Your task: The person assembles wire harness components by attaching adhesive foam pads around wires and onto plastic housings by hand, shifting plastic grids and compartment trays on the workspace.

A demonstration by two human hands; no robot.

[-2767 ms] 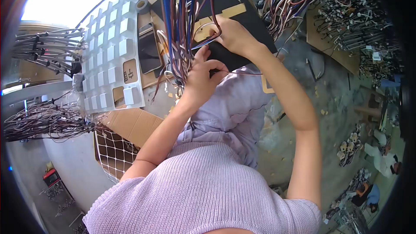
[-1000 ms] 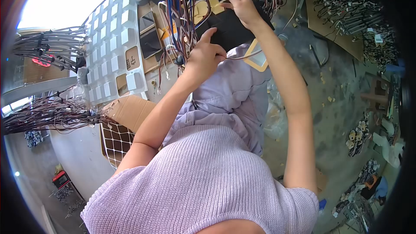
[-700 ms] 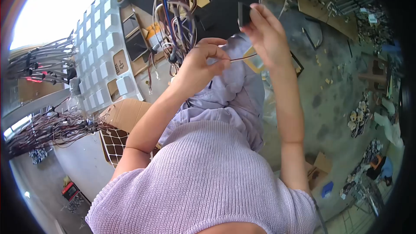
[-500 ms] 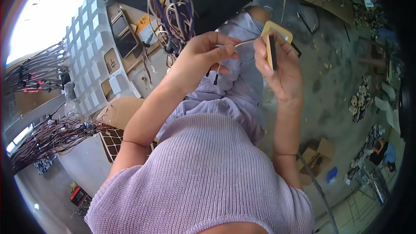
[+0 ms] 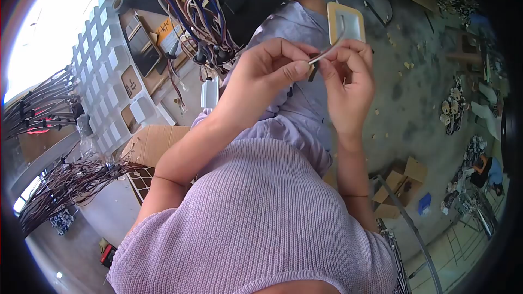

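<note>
My left hand (image 5: 272,71) and my right hand (image 5: 351,73) are close together over the lap, each closed in a pinch. Between their fingertips runs a thin pale cable (image 5: 330,53). A small dark strip (image 5: 312,72) shows below the cable at the left fingertips; its kind is unclear. Just beyond the right fingers stands a rectangular piece with a yellow rim and a whitish face (image 5: 346,24). The cable crosses in front of that piece. How the right fingers hold it is partly hidden.
Bundled wires with connectors (image 5: 199,16) hang ahead on the left. Beside them lies a grey tray with raised pockets (image 5: 103,65). More cables (image 5: 60,185) spread at the left. An open cardboard box (image 5: 400,185) sits on the floor at right; another person (image 5: 487,173) is farther off.
My hands have come together, with the right moving left toward the left fingertips. The yellow-rimmed piece has turned and shows its whitish face. The view has shifted slightly.
</note>
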